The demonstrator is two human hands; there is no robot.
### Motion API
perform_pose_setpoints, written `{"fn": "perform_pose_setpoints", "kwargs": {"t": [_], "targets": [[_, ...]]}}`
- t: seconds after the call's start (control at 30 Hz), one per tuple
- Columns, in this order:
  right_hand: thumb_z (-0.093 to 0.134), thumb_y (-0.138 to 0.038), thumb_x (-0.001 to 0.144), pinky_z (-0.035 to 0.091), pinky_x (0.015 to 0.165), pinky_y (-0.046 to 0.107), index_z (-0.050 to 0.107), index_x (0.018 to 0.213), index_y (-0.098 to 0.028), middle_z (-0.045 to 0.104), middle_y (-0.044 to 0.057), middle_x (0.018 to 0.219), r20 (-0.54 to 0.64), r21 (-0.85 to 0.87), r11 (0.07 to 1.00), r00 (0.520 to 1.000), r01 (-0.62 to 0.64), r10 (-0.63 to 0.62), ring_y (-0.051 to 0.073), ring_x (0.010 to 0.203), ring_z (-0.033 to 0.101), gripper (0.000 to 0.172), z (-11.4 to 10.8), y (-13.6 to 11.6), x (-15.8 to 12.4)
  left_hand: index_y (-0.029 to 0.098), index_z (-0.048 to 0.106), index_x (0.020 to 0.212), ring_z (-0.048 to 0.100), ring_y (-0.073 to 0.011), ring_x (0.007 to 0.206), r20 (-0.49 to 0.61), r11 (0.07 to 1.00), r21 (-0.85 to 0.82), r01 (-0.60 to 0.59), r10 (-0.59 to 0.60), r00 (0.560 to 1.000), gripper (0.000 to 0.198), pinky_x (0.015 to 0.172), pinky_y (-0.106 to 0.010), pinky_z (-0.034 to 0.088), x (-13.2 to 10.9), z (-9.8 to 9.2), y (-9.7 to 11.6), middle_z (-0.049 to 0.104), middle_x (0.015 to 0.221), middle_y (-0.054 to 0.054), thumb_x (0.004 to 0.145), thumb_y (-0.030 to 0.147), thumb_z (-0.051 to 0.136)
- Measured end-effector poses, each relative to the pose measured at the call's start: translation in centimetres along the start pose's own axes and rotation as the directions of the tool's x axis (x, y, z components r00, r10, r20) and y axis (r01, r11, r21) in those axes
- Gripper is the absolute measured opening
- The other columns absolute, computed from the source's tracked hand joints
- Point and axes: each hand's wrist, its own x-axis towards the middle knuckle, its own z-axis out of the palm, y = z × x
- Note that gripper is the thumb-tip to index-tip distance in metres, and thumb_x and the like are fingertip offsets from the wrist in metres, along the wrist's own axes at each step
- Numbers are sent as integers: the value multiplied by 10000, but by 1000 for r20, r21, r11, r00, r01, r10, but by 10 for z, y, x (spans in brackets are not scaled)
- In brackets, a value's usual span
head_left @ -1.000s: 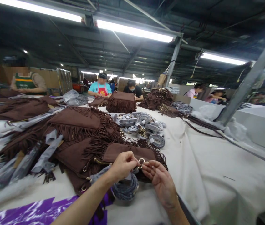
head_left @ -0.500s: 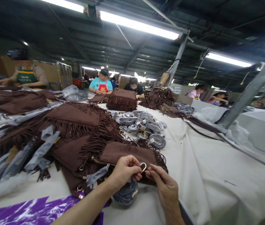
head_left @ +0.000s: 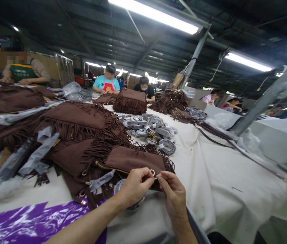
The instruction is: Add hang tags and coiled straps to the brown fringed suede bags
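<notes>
In front of me a brown fringed bag [head_left: 135,158] lies on the table, its near edge behind my hands. My left hand [head_left: 136,184] pinches a small gold ring [head_left: 152,172] with thumb and forefinger at the bag's near right corner. Close by on the right, my right hand [head_left: 174,191] has thumb and fingers pressed together at a small metal part beside the ring; my fingers hide most of that part. Under my left wrist is a plastic-wrapped coil [head_left: 134,206], partly covered.
More brown fringed bags [head_left: 74,115] are heaped to the left. Wrapped grey strap coils [head_left: 155,130] with gold hooks lie beyond the bag. A purple and white sheet [head_left: 31,222] covers the near left. Several co-workers sit around the table, one in a red apron [head_left: 109,87]. A metal post [head_left: 265,98] slants on the right.
The ring has tilted between my fingers, and my fingertips sit closer together. Both hands and the whole scene have shifted slightly left in view.
</notes>
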Motion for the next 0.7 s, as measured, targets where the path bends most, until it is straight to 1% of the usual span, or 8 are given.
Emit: {"fn": "perform_pose_setpoints", "kwargs": {"t": [0.13,0.33,0.43,0.53,0.6,0.7], "targets": [[859,-367,698,528,564,235,728,870,-211,701,25,762,22,12,999,999,-32,32,144,605,601,266,0,-1,0,146,576,665,469,-104,624,-12,1000,21,-15,15,1000,136,580,-207,327,0,3,-1,565,640,24,789,165,522],[858,-386,700,548,574,239,728,835,-219,704,18,743,47,10,998,997,-68,67,163,632,635,251,2,1,-1,149,592,668,495,-109,627,-54,1000,-25,7,-8,999,129,596,-205,354,0,5,-3,586,647,18,776,153,522],[852,-370,712,565,612,249,730,852,-220,719,29,774,59,-4,999,997,-54,54,176,672,654,239,2,2,-1,149,597,677,497,-113,630,-79,1000,-21,17,-18,997,129,595,-208,354,0,7,-5,592,655,13,778,167,520],[848,-368,714,585,667,276,725,851,-215,726,35,799,50,-39,999,999,-12,14,195,712,671,239,3,2,-1,152,581,673,472,-111,608,-113,999,16,30,-28,993,127,579,-214,336,-2,9,-7,576,641,15,779,181,518],[838,-363,724,586,664,275,716,844,-211,717,30,788,53,-61,998,998,25,-22,195,707,671,228,4,1,-1,156,549,650,445,-107,589,-133,999,37,30,-25,991,135,567,-217,320,-3,11,-8,543,614,23,778,186,519],[813,-356,758,568,638,244,700,829,-211,694,16,759,92,-86,995,995,53,-45,179,689,655,197,5,1,-1,163,500,618,425,-104,584,-158,998,56,21,-12,987,153,563,-219,303,-5,12,-8,502,591,30,770,170,511]]}}
